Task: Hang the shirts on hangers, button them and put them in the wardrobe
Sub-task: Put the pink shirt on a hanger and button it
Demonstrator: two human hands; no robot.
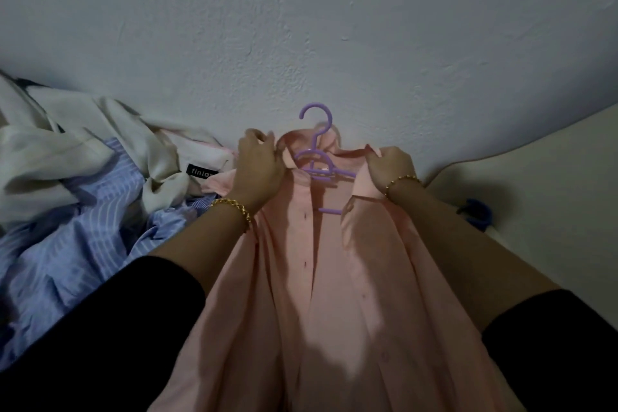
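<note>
Both my hands are on the pink shirt, which lies spread out in front of me and runs from my fingers back toward my body between my forearms. My left hand has its fingers curled round the fabric at the left side of the collar, pinching it. My right hand grips the right side of the collar in the same way, fingers folded over the edge.

Between my hands sits the purple hanger, inside the shirt's neck, its hook pointing away from me toward the pale wall just beyond my fingertips. The shirt's front is open at the top, so the hanger's bars show in the gap; lower down I cannot tell whether it is fastened.

Left of my left hand is a heap: a cream shirt on a blue striped shirt, with a black label close to my left hand. Right of my right wrist lies a blue hanger. A gold bracelet circles each wrist, and black sleeves cover my upper forearms.
</note>
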